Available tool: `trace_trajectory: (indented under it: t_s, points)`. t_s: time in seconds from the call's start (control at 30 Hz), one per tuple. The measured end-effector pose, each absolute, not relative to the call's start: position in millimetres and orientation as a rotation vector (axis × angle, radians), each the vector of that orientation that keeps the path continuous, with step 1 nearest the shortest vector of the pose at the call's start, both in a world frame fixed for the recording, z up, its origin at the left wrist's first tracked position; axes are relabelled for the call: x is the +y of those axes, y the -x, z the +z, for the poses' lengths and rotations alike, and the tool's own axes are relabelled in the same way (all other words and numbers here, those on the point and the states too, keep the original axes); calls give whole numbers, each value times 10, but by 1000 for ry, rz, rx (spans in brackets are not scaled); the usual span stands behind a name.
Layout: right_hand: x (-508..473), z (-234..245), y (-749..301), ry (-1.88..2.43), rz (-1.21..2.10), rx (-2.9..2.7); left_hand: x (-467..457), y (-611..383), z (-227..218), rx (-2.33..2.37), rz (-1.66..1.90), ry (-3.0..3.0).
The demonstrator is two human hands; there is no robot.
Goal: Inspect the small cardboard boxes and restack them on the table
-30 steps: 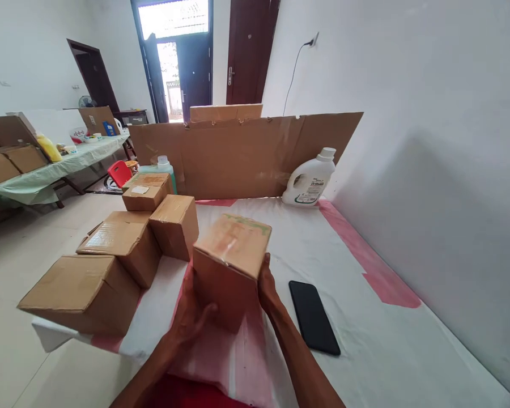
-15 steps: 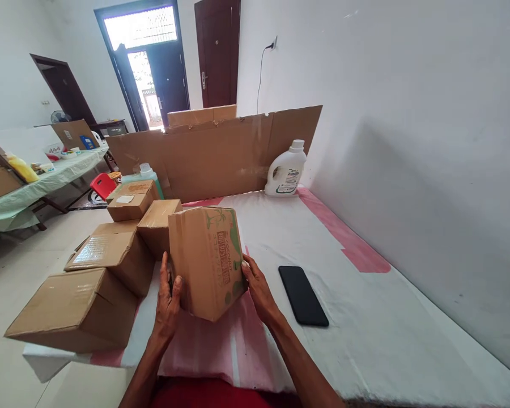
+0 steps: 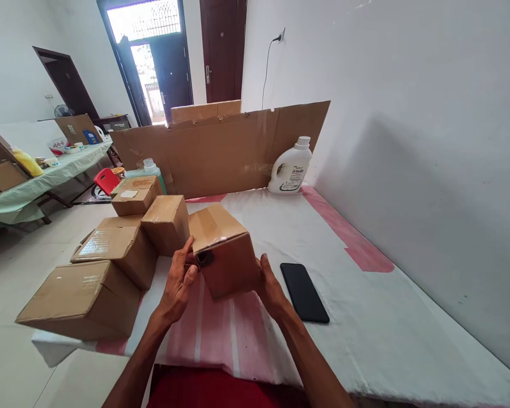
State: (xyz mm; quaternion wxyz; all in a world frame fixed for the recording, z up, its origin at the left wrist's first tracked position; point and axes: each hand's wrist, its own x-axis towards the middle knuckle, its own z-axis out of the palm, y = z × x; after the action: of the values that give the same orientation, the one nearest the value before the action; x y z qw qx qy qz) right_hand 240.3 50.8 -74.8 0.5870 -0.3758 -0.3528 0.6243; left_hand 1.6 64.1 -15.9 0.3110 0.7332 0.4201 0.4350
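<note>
Here, left hand (image 3: 178,288) and right hand (image 3: 273,289), half open, steady a cardboard box (image 3: 230,262).

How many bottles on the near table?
2: white bottle at back right; teal bottle at back left, partly hidden behind a cardboard box. Others may be hidden.

The table (image 3: 365,351) is covered by a white cloth (image 3: 250,209) with pink bands (image 3: 361,252). Along the left edge of the tabletop, cardboard boxes (image 3: 70,294) are lined up. A teal bottle (image 3: 159,181), its base hidden, is seen by the far left corner; a white jug (image 3: 289,177) is set by the far right corner. A cardboard panel (image 3: 221,156) is stood along the far edge. A black phone (image 3: 305,292) is laid flat, closer to the near edge.
</note>
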Motion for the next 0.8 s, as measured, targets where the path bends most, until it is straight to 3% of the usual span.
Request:
trace_trajectory:
  t_s: [0.27,0.67,0.8]
  points:
    - [-115,-383,-2436,982,1517,-1003,502,-18,252,1099,1230,-2036]
    - [-893,-100,-2178,1077,1489,-1197,-131,28,528,1218,1220,-1628]
    - [-811,43,-2324,1354,1078,-1265,-236,3,476,1194,1218,-1699]
